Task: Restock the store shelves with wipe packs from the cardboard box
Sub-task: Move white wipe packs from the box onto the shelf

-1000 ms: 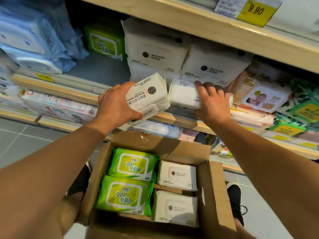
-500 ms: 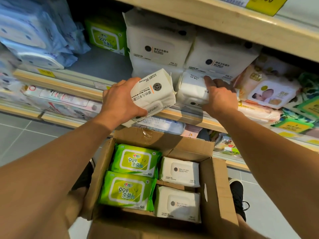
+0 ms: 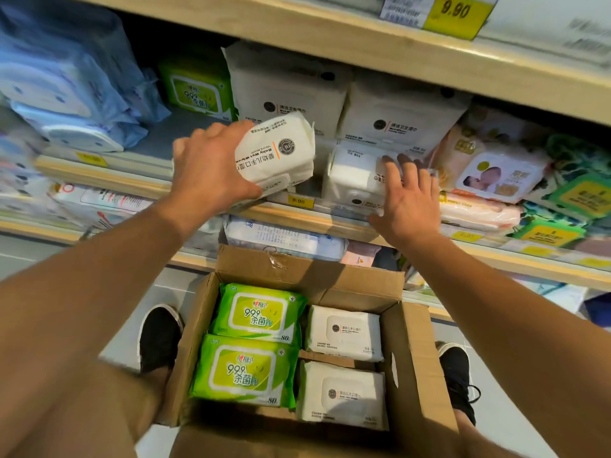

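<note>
Right now my left hand (image 3: 211, 173) grips a white wipe pack (image 3: 276, 153), thumb curled under its lower edge and fingers wrapped over the top, holding it tilted in the air just in front of the middle shelf (image 3: 297, 214), with the printed side facing me. My right hand (image 3: 408, 201) is open, its fingers (image 3: 405, 166) straight and spread, reaching over the shelf edge beside a second white pack (image 3: 353, 178) that already lies on the shelf; the fingertips overlap its right end, though I cannot tell whether they press it or only hover. Behind these two packs stand larger white packs (image 3: 291, 90), pushed back under the upper shelf (image 3: 330, 34), which carries a yellow price tag (image 3: 458, 13). A green pack (image 3: 196, 90) sits further back to the left, and blue packs (image 3: 66, 87) fill the far left of the shelf. To the right lie pink and green packs, one with a baby picture (image 3: 492, 175). Below my arms the cardboard box (image 3: 413, 375) stands open on the floor between my black shoes (image 3: 158, 338). Inside it lie two green wipe packs (image 3: 254, 345) on the left, one behind the other, and two white wipe packs (image 3: 342, 361) on the right, all flat with labels up.
</note>
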`<state>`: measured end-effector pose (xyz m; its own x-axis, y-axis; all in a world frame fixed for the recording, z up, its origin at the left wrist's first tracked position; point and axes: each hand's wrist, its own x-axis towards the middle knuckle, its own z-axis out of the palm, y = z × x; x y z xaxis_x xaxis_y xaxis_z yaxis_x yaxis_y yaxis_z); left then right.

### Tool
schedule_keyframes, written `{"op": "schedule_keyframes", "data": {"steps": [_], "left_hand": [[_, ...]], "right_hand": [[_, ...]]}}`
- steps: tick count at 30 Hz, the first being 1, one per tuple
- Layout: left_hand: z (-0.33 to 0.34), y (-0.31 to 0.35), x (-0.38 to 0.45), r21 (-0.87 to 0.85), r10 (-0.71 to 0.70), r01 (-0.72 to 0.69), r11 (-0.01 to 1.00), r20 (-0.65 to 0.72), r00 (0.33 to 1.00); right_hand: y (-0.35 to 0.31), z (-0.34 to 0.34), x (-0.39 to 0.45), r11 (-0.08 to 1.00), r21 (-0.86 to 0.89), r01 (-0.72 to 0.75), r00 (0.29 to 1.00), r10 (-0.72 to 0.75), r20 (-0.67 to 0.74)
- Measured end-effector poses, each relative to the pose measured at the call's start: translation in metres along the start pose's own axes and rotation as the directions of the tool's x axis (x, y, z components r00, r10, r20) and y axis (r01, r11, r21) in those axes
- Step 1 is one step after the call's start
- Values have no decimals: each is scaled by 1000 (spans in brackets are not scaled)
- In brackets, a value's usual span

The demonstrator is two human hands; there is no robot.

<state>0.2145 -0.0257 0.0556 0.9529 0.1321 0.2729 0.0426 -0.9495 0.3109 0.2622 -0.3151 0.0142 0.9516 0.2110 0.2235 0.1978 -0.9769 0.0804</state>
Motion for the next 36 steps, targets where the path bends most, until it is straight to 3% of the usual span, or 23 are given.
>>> {"op": "schedule_keyframes", "data": {"steps": [7,20,26,30,36], "left_hand": [[11,13,54,291,230,-281,915,196,953],[28,13,98,237,286,-380,894,351,892],[35,6,89,281,394,-451,847,237,888],[62,-1,84,170,259,-315,934,286,923],[67,-4,90,172,304,-359,917,279,911]], "right_hand": [[-7,-3,1,995,84,53,999,-52,-16],[-23,9,0,992,110,61,997,-56,-49],[-27,14,0,996,75,57,997,-52,-60],[-27,15,0,996,76,51,997,-46,-62],[-30,11,-1,996,86,35,998,-31,-46]]}}
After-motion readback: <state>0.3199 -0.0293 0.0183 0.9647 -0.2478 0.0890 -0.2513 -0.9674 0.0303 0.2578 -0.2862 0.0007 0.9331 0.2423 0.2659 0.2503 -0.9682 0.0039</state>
